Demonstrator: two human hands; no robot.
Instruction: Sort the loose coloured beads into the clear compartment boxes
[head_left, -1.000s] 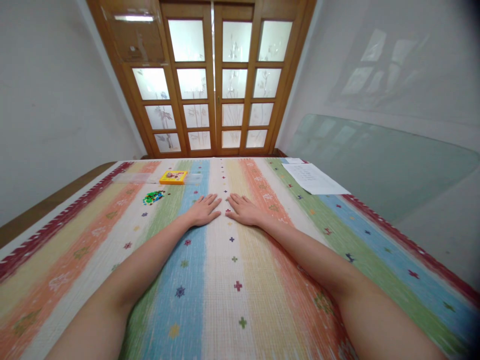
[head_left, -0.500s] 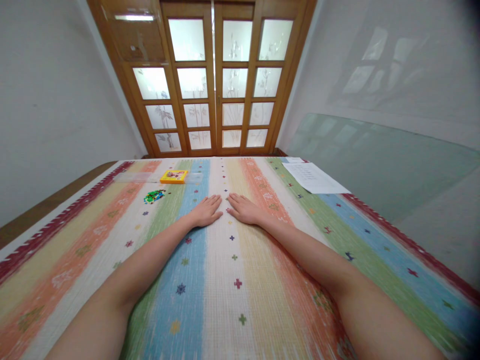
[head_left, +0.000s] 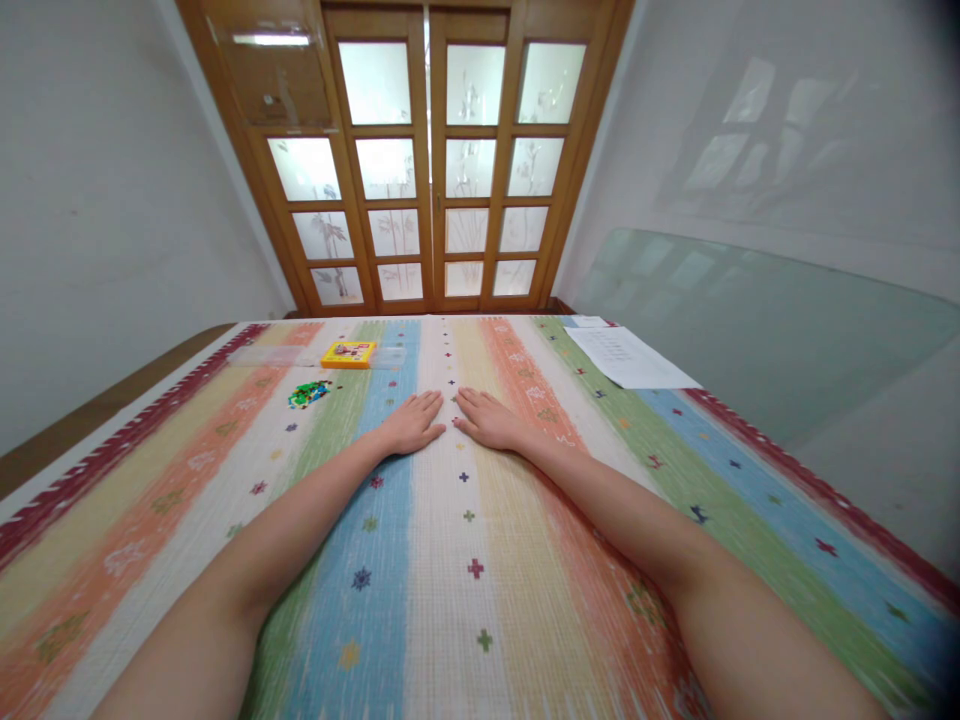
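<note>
My left hand lies flat, palm down, on the striped tablecloth, its fingers stretched out and holding nothing. Just to its right, my right hand rests the same way, also open, with a narrow gap between the two sets of fingertips. Left of my left hand is a small heap of green, blue and dark little pieces, too small to make out singly. Behind that heap lies a flat yellow and orange box with a picture on top.
Clear plastic strips or trays stick out on both sides of the yellow box. White paper sheets with faint writing lie at the table's far right. Wooden doors with frosted panes stand beyond the table, and a glass panel leans at the right wall.
</note>
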